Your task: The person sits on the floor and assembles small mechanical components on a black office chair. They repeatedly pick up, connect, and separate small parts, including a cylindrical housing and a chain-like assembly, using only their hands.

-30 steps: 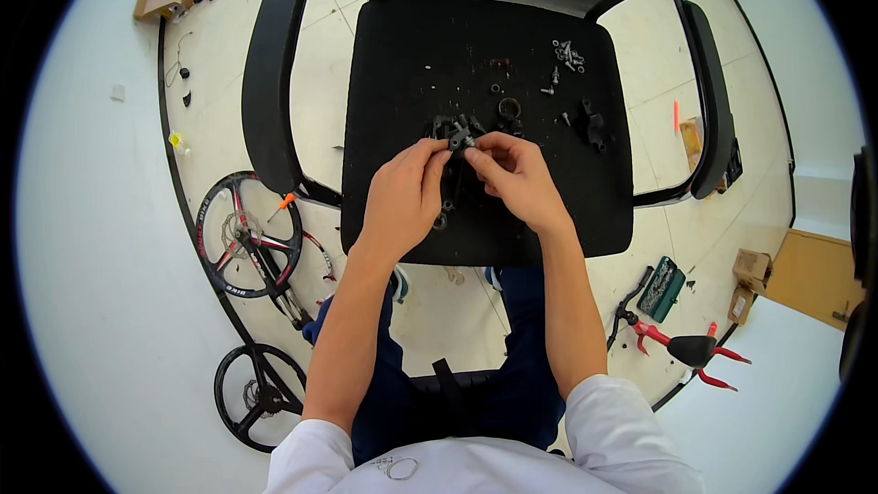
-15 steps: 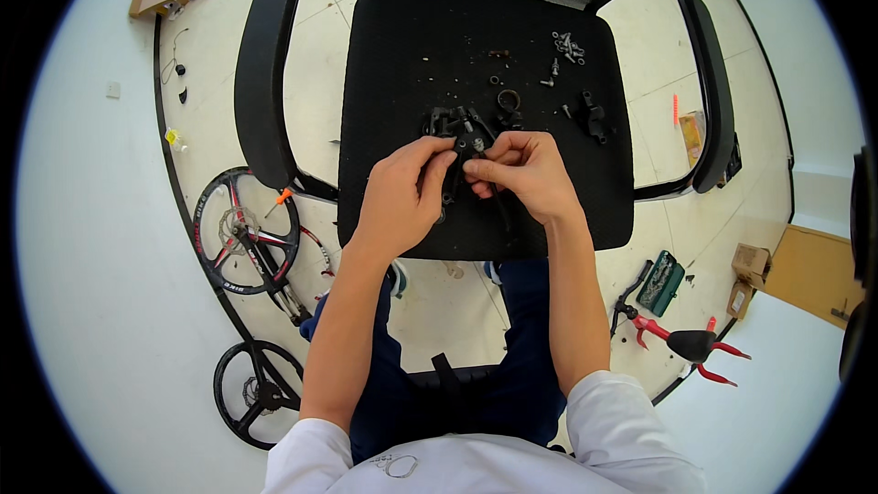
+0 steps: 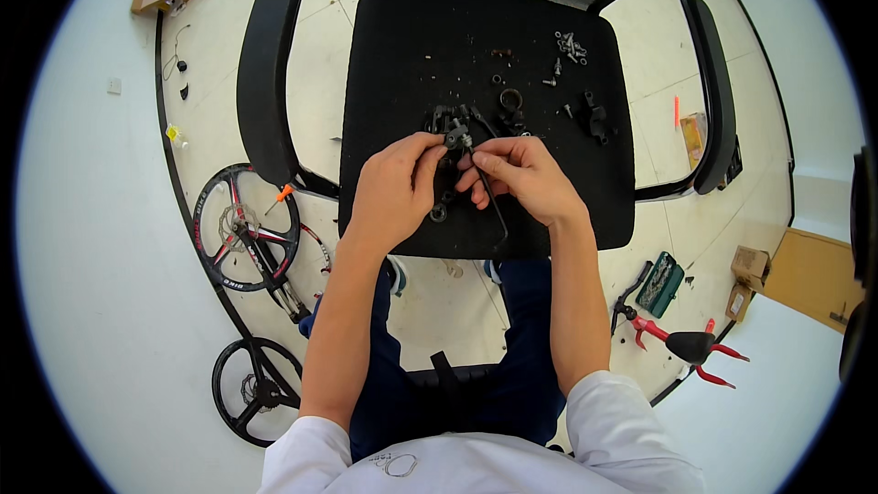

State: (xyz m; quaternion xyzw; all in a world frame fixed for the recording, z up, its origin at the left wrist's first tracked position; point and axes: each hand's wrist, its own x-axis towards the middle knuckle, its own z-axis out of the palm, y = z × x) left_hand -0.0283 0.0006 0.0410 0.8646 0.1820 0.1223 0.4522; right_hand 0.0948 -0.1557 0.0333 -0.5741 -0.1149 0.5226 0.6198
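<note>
Over the front half of the black chair seat, my left hand pinches a small black bicycle part with a silver bolt showing on it. From its bolt end a thin black rod with a bent tip slants toward me; whether it is a hex key or a lever of the part, I cannot tell. My right hand has thumb and forefinger closed on the rod near the bolt, its other fingers curled beneath. Dark metal parts lie just behind and below my hands, partly hidden by them.
Farther back on the seat are a black clamp ring, a black bracket and a pile of silver bolts. Armrests flank the seat. Wheels, a green toolbox and a red frame piece lie on the floor.
The black part has turned between my hands, so its silver bolt and the rod now show more clearly. My right hand has shifted slightly down and right.
</note>
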